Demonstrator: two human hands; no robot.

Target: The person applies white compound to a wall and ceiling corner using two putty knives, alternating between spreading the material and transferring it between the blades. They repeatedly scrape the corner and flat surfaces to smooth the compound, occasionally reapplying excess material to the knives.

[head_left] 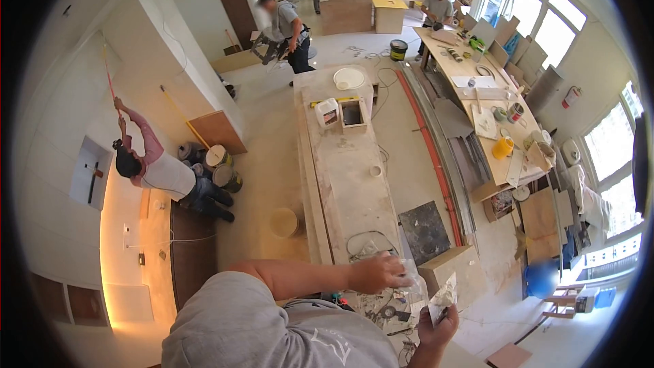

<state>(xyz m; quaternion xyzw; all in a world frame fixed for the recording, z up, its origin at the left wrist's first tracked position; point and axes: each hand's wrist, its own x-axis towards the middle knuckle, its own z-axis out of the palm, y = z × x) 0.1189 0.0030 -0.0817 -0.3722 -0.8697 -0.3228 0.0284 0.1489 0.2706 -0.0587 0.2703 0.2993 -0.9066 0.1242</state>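
Observation:
At the lower middle, my left hand (378, 273) reaches across from the left with its fingers bent around the edge of a clear plastic piece (412, 276). Close by on the right, my right hand (437, 327) is closed on a whitish crumpled packet (444, 296), which stands up out of the fist. Both hands are over the near end of a long workbench (354, 184). Below them lie small tools and scraps, among them a dark roll (388, 311). What the packet holds is too small to tell.
A white jug (328, 113), an open box (353, 114) and a small cup (375, 171) stand on the bench. Wooden boxing (453, 276) is at the right. One person (167, 170) works at the left wall; another (289, 31) stands beyond the bench.

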